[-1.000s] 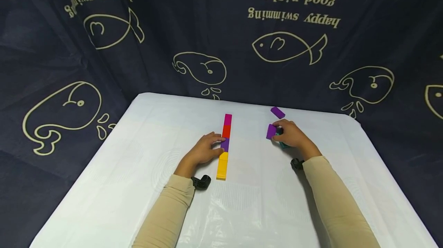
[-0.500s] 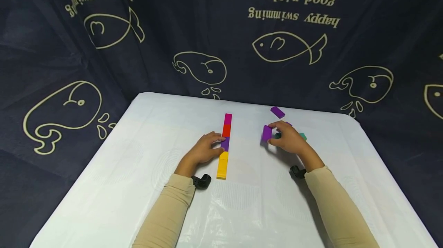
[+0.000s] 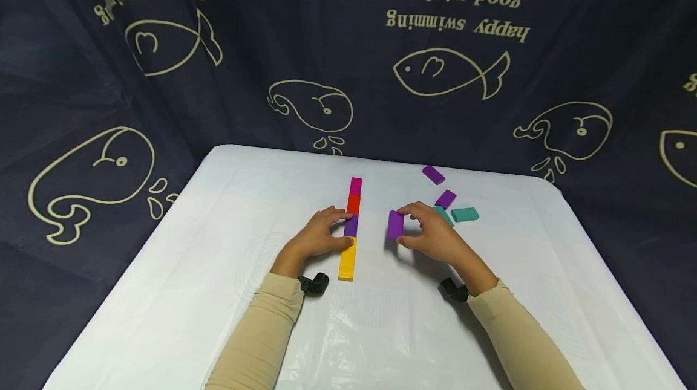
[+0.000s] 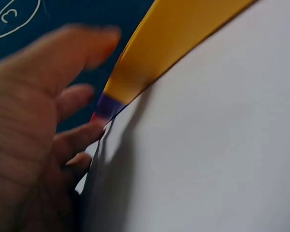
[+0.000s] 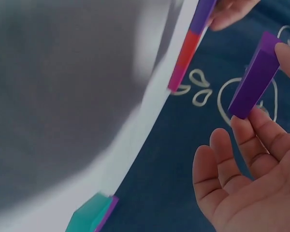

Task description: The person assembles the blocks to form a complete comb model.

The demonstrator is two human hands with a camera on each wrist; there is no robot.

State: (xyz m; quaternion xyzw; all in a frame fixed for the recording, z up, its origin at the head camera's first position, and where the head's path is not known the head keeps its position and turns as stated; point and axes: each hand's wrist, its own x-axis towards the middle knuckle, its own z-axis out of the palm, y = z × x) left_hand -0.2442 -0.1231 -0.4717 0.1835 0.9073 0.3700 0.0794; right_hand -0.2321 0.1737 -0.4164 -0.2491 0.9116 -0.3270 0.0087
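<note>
A row of coloured blocks runs lengthwise on the white table: a pink block, a red block, a purple-blue block and yellow blocks at the near end. My left hand lies along the row's left side, fingertips by the purple-blue block. Its thumb is over the yellow part, and looks raised off it in the left wrist view. My right hand pinches a purple block by its ends between thumb and fingers. That block hangs above the table, right of the row.
Behind my right hand lie two loose purple blocks and two teal blocks, one partly hidden by the hand. A dark curtain printed with fish hangs behind the table. Dark bands sit on both wrists.
My right hand has carried the purple block left, towards the row, uncovering blocks behind it. The left thumb has shifted slightly nearer me, onto the yellow part; the row stays in place.
</note>
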